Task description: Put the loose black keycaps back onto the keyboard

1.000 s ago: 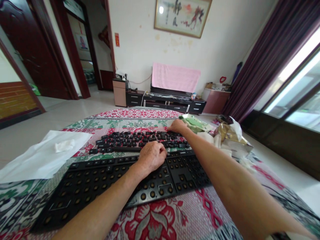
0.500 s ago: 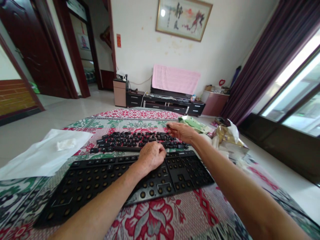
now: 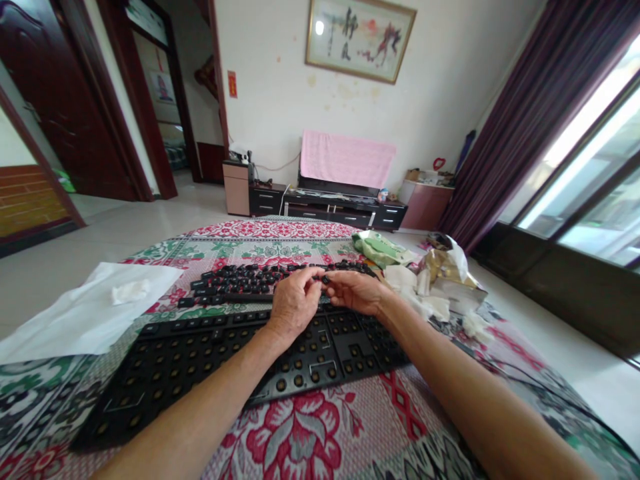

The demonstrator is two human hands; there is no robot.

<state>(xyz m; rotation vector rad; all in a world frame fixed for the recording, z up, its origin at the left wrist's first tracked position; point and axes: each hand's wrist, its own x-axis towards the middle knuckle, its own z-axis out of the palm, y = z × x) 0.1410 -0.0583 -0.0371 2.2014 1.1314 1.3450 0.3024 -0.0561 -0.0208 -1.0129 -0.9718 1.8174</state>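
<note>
- black keyboard (image 3: 193, 351) lies mostly capless, its rows brown-dotted;
- right hand (image 3: 356, 291) pinches a black key (image 3: 325, 280), meeting left hand (image 3: 299, 301), whose grip I can't tell

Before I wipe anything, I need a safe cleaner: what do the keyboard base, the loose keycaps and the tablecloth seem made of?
Keyboard base: likely hard plastic, black with a slight sheen along its near edge. Loose keycaps: probably plastic, dark and faintly shiny, small rigid-looking blocks. Tablecloth: seemingly woven fabric, mostly matte, judging by its coarse textured pattern.
</note>
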